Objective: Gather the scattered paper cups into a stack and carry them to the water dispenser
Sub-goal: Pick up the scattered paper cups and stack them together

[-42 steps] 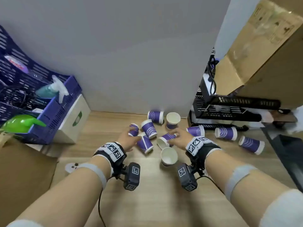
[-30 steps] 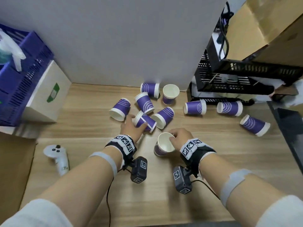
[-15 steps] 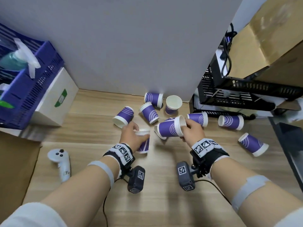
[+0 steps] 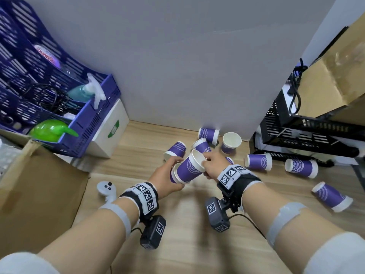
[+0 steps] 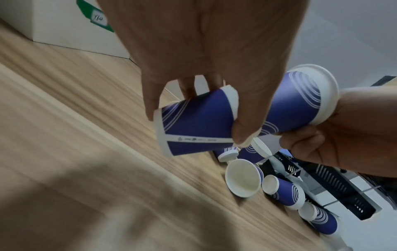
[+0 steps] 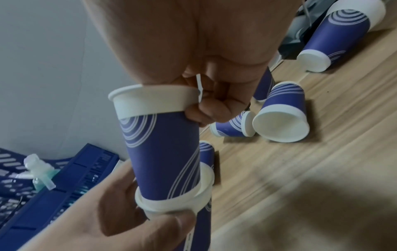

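My left hand (image 4: pixel 166 180) grips a purple paper cup (image 5: pixel 193 122) lying sideways above the wooden surface (image 4: pixel 187 234). My right hand (image 4: pixel 212 166) pinches the white rim of a second purple cup (image 4: pixel 190 167), whose base sits inside the left hand's cup. In the right wrist view that second cup (image 6: pixel 159 144) enters the other cup's rim (image 6: pixel 176 198). Several loose purple cups lie beyond the hands: one (image 4: pixel 175 150) to the left, one upright (image 4: pixel 231 142) by the wall, others (image 4: pixel 258 162) (image 4: pixel 302 168) (image 4: pixel 331 196) to the right.
Blue crates (image 4: pixel 59 107) holding spray bottles rest on a white box (image 4: pixel 110 133) at the left. A cardboard box (image 4: pixel 39 194) stands near left, with a white controller (image 4: pixel 105 189) beside it. A black rack (image 4: pixel 306 135) and cardboard stand at the right. A grey wall (image 4: pixel 197 76) is behind.
Both hands picked a cup off the surface and lifted it. The right hand's cup has now slid base-first into the left hand's cup.
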